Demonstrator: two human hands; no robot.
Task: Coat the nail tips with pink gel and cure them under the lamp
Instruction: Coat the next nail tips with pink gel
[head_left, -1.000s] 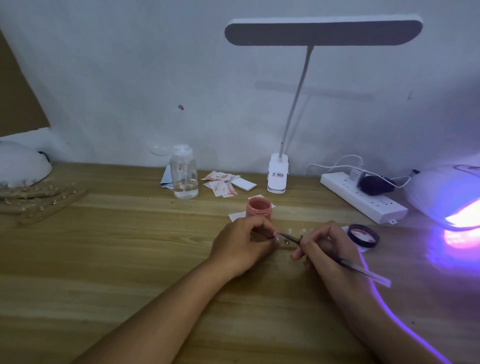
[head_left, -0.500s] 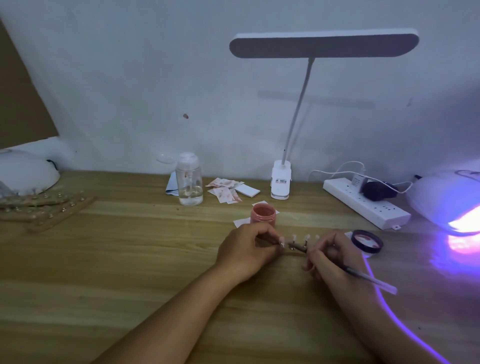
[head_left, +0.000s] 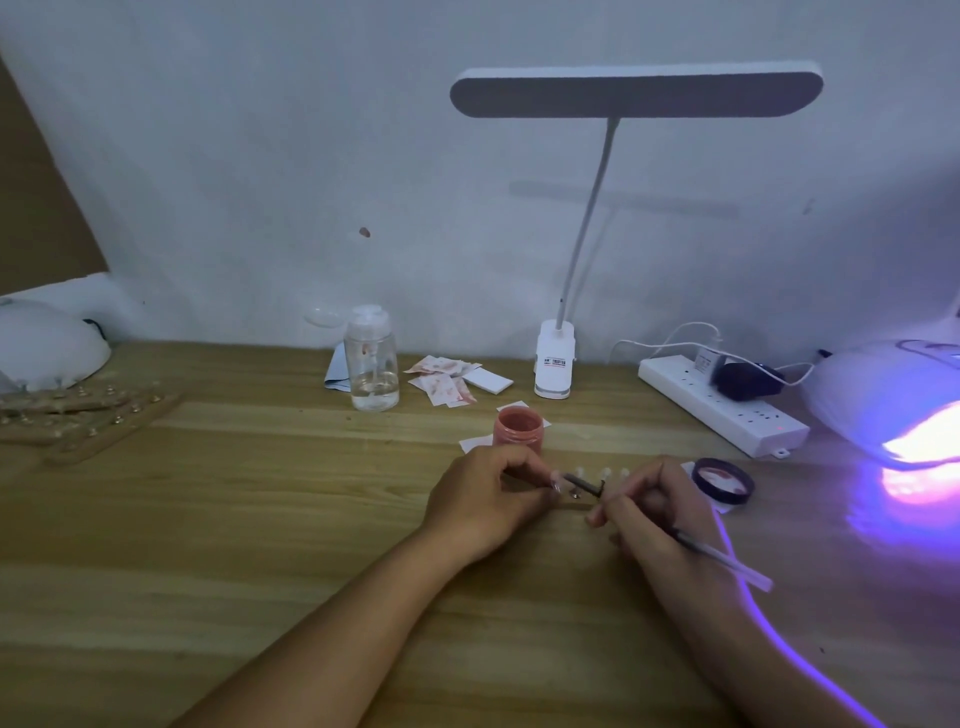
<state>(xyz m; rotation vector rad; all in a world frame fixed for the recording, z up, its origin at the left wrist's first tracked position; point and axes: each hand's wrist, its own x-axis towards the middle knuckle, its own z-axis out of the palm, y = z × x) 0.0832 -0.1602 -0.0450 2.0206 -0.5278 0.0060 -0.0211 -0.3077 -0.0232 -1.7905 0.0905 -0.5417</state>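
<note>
Ahead, pink gel jar (head_left: 518, 426) — lid (head_left: 724, 480) (off) near lit lamp (head_left: 893, 400)

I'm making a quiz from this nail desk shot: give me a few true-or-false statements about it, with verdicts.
1. The right hand holds the brush. True.
2. The curing lamp on the right is dark. False: the lamp glows purple.
3. The pink gel jar stands beyond the left hand, which pinches the nail tip strip. True.
4. The lid is on the jar. False: the lid lies right of the right hand.
5. The clear bottle lies on its side. False: the bottle stands upright.
</note>
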